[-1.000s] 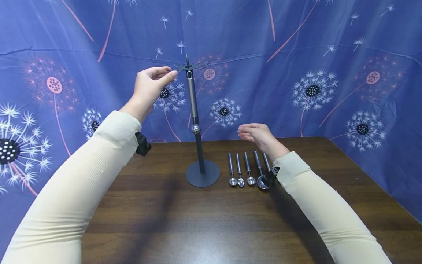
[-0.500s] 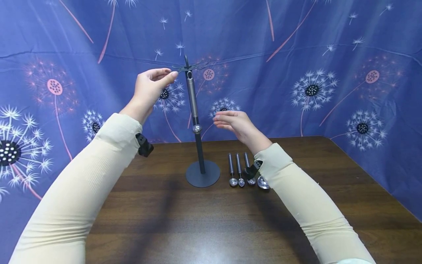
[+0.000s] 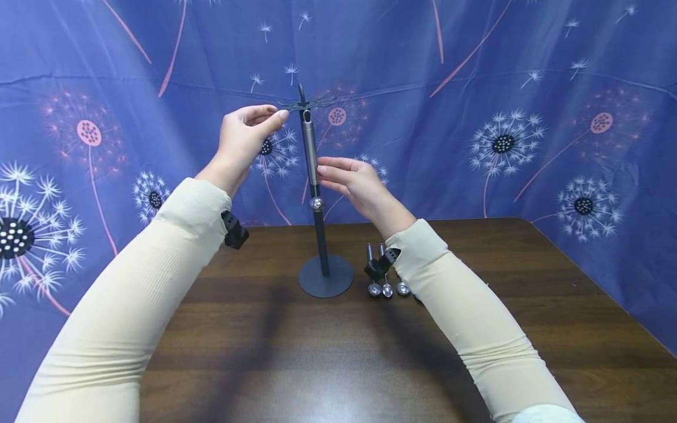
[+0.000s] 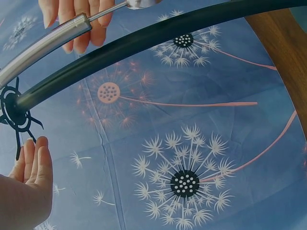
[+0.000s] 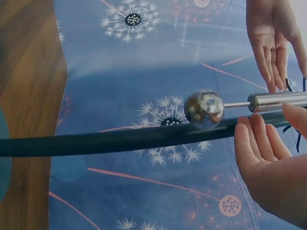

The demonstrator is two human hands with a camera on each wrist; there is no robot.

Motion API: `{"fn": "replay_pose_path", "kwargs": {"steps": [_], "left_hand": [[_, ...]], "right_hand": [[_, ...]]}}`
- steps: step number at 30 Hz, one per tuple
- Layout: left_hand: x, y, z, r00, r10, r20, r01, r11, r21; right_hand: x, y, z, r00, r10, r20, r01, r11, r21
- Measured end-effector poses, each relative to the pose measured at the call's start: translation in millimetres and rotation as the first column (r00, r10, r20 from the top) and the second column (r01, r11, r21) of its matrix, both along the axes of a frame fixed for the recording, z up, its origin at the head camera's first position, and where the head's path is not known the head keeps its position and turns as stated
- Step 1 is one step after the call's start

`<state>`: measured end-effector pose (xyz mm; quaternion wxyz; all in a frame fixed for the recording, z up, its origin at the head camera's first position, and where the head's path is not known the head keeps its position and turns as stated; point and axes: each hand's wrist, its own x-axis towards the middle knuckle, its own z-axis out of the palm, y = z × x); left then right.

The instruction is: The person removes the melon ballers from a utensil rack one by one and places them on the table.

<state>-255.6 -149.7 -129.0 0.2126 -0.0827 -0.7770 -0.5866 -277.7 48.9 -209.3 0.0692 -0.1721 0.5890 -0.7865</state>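
A dark utensil stand rises from a round base, with curved hooks around its top. From one hook hangs a steel melon baller; its round bowl has a small hole. At the left side of the hook ring, my left hand pinches a hook tip between thumb and fingers. My right hand comes in from the right, fingers fairly straight, fingertips right at the lower part of the steel handle. In the right wrist view the thumb overlaps that handle, and the fingers lie below it.
Several similar steel utensils lie in a row on the wooden table, right of the stand; small bowls such as one scoop show below my right wrist camera. My right forearm hides others. A blue dandelion-print cloth hangs behind.
My right hand has moved left and up from above the row of utensils to the hanging melon baller. My left hand has stayed at the hook, and the stand has barely moved.
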Motion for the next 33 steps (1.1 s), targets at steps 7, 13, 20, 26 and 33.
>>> {"fn": "replay_pose_path", "kwargs": {"steps": [7, 13, 20, 26, 33], "left_hand": [[-0.8, -1.6, -0.6, 1.000, 0.009, 0.004, -0.009, 1.000, 0.010], [-2.8, 0.4, -1.8, 1.000, 0.006, -0.005, -0.006, 1.000, 0.018], [-4.2, 0.6, -1.6, 0.999, 0.002, -0.043, 0.000, 0.999, 0.034], [-4.3, 0.6, -2.0, 0.999, 0.002, -0.041, -0.001, 1.000, 0.032], [-3.9, 0.9, -3.9, 0.999, 0.004, -0.036, -0.003, 1.000, 0.025]], "right_hand": [[3.2, -10.0, 2.2, 1.000, -0.008, -0.020, 0.008, 1.000, -0.002], [6.3, -8.6, 1.2, 0.998, -0.013, -0.059, 0.014, 1.000, 0.019], [8.6, -5.5, 3.1, 0.990, 0.002, -0.142, 0.003, 0.999, 0.035], [13.4, -4.0, 4.9, 0.993, 0.016, -0.119, -0.014, 1.000, 0.017], [22.2, -2.9, 7.1, 0.990, 0.044, -0.136, -0.035, 0.997, 0.066]]}}
